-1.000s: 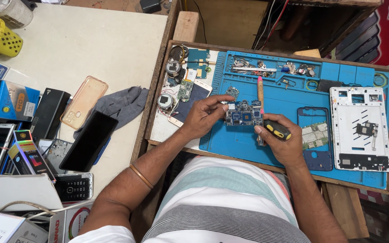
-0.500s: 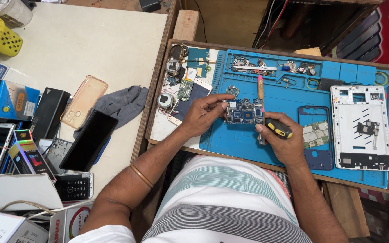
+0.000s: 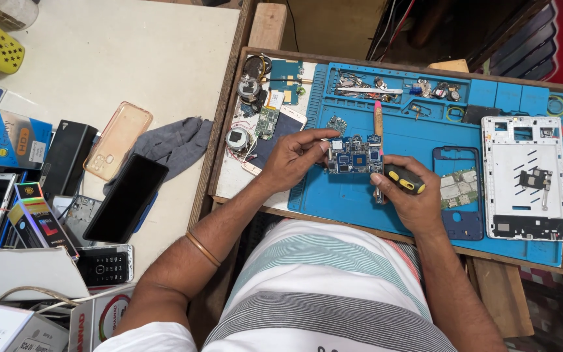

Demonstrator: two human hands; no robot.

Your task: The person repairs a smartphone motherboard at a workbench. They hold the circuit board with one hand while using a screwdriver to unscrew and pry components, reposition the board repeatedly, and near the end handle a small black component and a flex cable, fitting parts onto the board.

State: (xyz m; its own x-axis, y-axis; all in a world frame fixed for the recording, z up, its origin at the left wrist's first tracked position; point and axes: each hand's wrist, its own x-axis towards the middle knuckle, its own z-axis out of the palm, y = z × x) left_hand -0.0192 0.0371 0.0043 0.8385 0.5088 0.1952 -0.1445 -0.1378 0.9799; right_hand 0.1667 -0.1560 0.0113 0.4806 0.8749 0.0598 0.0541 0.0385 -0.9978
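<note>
My left hand [image 3: 296,158] pinches the left edge of a small blue circuit board [image 3: 354,156] that lies on the blue work mat [image 3: 399,133]. My right hand [image 3: 406,199] grips a screwdriver [image 3: 403,180] with a black and yellow handle, held just right of the board. A tool with a wooden handle and pink tip [image 3: 378,120] lies on the mat right behind the board. A dark blue phone frame [image 3: 459,195] sits to the right of my right hand.
A white tablet frame [image 3: 524,177] lies at the mat's right end. Small parts fill the mat's rear trays [image 3: 395,87]. On the pale table to the left lie a grey cloth [image 3: 176,143], a black phone [image 3: 127,197], a clear phone case [image 3: 118,139] and several boxes [image 3: 8,137].
</note>
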